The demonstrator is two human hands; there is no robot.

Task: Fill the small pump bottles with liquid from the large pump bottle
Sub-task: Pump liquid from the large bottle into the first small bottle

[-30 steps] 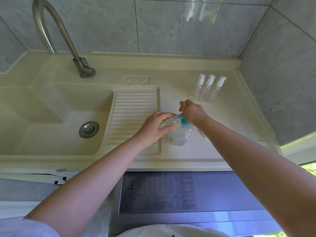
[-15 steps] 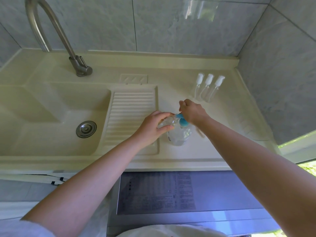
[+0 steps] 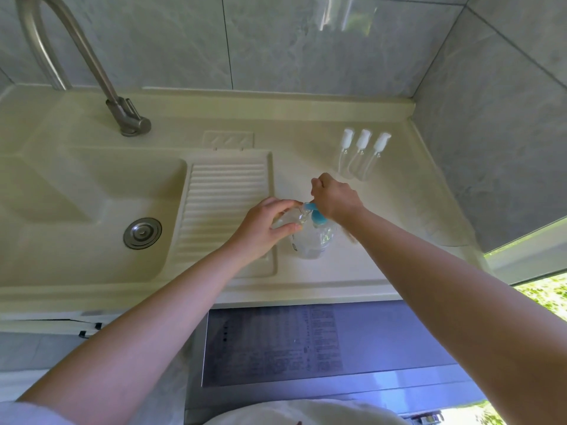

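The large pump bottle [image 3: 313, 237] stood upright on the cream counter [image 3: 352, 271], just right of the ribbed drainboard [image 3: 224, 197]. The left hand [image 3: 264, 228] pinched a small clear bottle [image 3: 291, 217] at the blue pump spout [image 3: 316, 214], while the right hand [image 3: 334, 199], fingers curled, pressed on the pump head. Three small pump bottles [image 3: 362, 154] stood together near the back wall, well apart from the hands.

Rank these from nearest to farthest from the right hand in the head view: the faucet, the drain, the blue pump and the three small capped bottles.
1. Blue pump: right under the right hand, on the large bottle.
2. Small capped bottles: just behind the hand, toward the wall.
3. Drain: left, in the sink basin.
4. Faucet: far left, at the back of the sink.
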